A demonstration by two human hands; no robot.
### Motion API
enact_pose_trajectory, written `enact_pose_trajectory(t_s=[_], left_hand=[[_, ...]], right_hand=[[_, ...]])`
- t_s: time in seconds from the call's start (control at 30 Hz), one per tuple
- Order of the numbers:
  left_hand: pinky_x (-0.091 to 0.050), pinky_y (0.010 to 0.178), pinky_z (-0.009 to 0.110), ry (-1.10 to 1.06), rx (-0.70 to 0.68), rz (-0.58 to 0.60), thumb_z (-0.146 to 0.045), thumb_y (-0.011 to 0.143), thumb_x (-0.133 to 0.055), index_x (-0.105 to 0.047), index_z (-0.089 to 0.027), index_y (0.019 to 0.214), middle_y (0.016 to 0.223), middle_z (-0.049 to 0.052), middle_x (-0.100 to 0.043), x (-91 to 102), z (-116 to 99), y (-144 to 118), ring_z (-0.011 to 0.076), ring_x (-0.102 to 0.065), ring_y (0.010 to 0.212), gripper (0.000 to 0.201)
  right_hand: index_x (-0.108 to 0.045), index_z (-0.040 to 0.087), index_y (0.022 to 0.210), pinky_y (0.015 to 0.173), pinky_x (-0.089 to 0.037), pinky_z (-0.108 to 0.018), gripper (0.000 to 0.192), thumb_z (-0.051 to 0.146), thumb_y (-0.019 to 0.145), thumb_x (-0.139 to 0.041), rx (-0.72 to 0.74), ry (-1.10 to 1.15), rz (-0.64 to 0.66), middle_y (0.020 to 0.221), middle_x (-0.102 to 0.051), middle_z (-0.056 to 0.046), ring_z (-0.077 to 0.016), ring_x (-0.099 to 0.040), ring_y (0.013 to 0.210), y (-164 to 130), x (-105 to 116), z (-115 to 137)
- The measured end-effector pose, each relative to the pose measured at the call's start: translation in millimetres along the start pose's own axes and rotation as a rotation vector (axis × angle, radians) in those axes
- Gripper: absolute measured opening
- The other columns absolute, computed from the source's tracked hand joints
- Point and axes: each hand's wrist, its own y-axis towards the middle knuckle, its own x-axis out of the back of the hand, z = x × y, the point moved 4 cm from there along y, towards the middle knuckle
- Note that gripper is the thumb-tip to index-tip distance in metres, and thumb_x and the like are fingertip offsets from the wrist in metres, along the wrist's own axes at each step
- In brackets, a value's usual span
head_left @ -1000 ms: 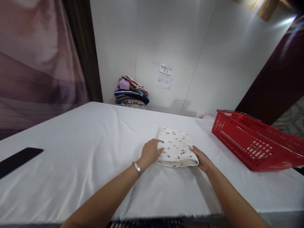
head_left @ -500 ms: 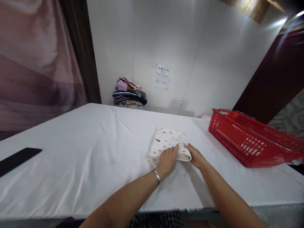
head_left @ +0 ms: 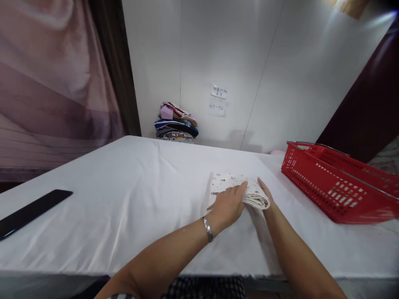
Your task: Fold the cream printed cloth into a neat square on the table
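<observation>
Both hands have closed in on the folded cloth (head_left: 240, 189) since a moment ago, its right end now lifting and bunching where before it lay flat on the worktop (head_left: 124, 199), left of the red basket (head_left: 336, 191). Left hand (head_left: 229, 205) presses flat-fingered on top, right hand (head_left: 264, 195) slips under that raised edge, fingers hidden, grip unclear. Looks soft, light, floppy — best taken along the thick folded edge.

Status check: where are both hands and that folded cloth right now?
Left hand flat on the folded white printed cloth. Right hand gripping its right edge, lifting it off the white-covered table. Red plastic basket to the right, apart from them.
</observation>
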Motion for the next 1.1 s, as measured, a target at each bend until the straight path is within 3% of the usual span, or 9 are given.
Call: enact_pose_trajectory(t_s=[0.17, 0.27, 0.33, 0.43, 0.53, 0.63, 0.73, 0.93, 1.1], left_hand=[[-0.041, 0.095, 0.034, -0.286, 0.155, -0.305, -0.019, 0.079, -0.050, -0.029, -0.026, 0.140, 0.132, 0.003, -0.051, 70.9, 23, 15, 0.0225, -0.053, 0.112, 0.065], [-0.042, 0.094, 0.030, -0.521, 0.276, -0.634, -0.016, 0.078, -0.047, -0.040, -0.020, 0.132, 0.123, 0.003, -0.058, 106.2, 76, 20, 0.0193, -0.055, 0.109, 0.054], [-0.045, 0.089, 0.028, -0.671, 0.465, -0.710, -0.019, 0.076, -0.052, -0.049, -0.016, 0.122, 0.117, 0.006, -0.061, 107.4, 126, 14, 0.0194, -0.057, 0.104, 0.047], [-0.051, 0.077, 0.028, -0.976, 0.940, -0.545, -0.019, 0.070, -0.059, -0.058, -0.012, 0.105, 0.096, 0.008, -0.069, 76.1, 200, -14, 0.0210, -0.064, 0.089, 0.036], [-0.053, 0.066, 0.032, -1.050, 1.084, -0.455, -0.018, 0.070, -0.061, -0.062, -0.006, 0.090, 0.074, 0.012, -0.069, 52.3, 240, -44, 0.0248, -0.067, 0.075, 0.024], [-0.054, 0.066, 0.033, -1.138, 1.068, -0.395, -0.023, 0.071, -0.066, -0.062, -0.008, 0.091, 0.076, 0.012, -0.070, 40.6, 252, -59, 0.0239, -0.067, 0.072, 0.025], [-0.055, 0.071, 0.034, -1.179, 0.982, -0.370, -0.028, 0.066, -0.074, -0.058, -0.010, 0.104, 0.088, 0.013, -0.071, 36.6, 254, -61, 0.0237, -0.068, 0.078, 0.045], [-0.053, 0.079, 0.035, -0.833, 0.939, -0.426, -0.021, 0.061, -0.076, -0.050, -0.016, 0.123, 0.111, 0.013, -0.065, 34.5, 272, -62, 0.0259, -0.065, 0.094, 0.068], [-0.050, 0.083, 0.033, -0.660, 0.958, -0.440, -0.022, 0.065, -0.073, -0.045, -0.018, 0.129, 0.115, 0.011, -0.063, 38.4, 282, -61, 0.0252, -0.062, 0.100, 0.070]], right_hand=[[-0.052, 0.021, 0.120, 0.090, -0.048, -0.041, 0.058, 0.061, 0.086, -0.028, 0.308, 0.182, -0.098, 0.117, -0.062, -0.010, -0.0264, -0.056, 0.112, 11, 3, 71], [-0.044, 0.029, 0.126, 0.086, -0.051, -0.036, 0.044, 0.051, 0.089, -0.038, 0.411, 0.276, 0.040, 0.121, -0.060, -0.005, -0.0205, -0.058, 0.110, 21, -23, 111], [-0.035, 0.032, 0.132, 0.081, -0.053, -0.035, 0.047, 0.044, 0.088, -0.044, 0.405, 0.304, 0.092, 0.118, -0.062, -0.004, -0.0185, -0.060, 0.106, 27, -44, 120], [-0.031, 0.030, 0.136, 0.076, -0.055, -0.035, 0.060, 0.037, 0.082, -0.056, 0.330, 0.251, 0.084, 0.114, -0.063, -0.005, -0.0198, -0.062, 0.102, 36, -64, 100], [-0.040, 0.025, 0.133, 0.077, -0.055, -0.036, 0.065, 0.032, 0.074, -0.066, 0.236, 0.031, -0.039, 0.115, -0.063, -0.008, -0.0222, -0.060, 0.103, 45, -63, 51], [-0.047, 0.022, 0.130, 0.087, -0.050, -0.035, 0.061, 0.030, 0.073, -0.065, 0.126, -0.243, -0.187, 0.122, -0.058, -0.009, -0.0225, -0.055, 0.111, 51, -52, 4], [-0.048, 0.022, 0.130, 0.079, -0.052, -0.034, 0.061, 0.031, 0.072, -0.065, 0.032, -0.313, -0.220, 0.120, -0.059, -0.009, -0.0229, -0.059, 0.103, 51, -44, -24], [-0.047, 0.017, 0.133, 0.055, -0.050, -0.024, 0.066, 0.037, 0.073, -0.065, -0.058, -0.318, -0.190, 0.095, -0.066, -0.006, -0.0145, -0.060, 0.067, 43, -44, -33], [-0.056, 0.016, 0.123, 0.055, -0.046, -0.024, 0.059, 0.038, 0.069, -0.067, 0.029, -0.245, -0.173, 0.081, -0.066, -0.002, -0.0127, -0.057, 0.061, 43, -51, -44]])
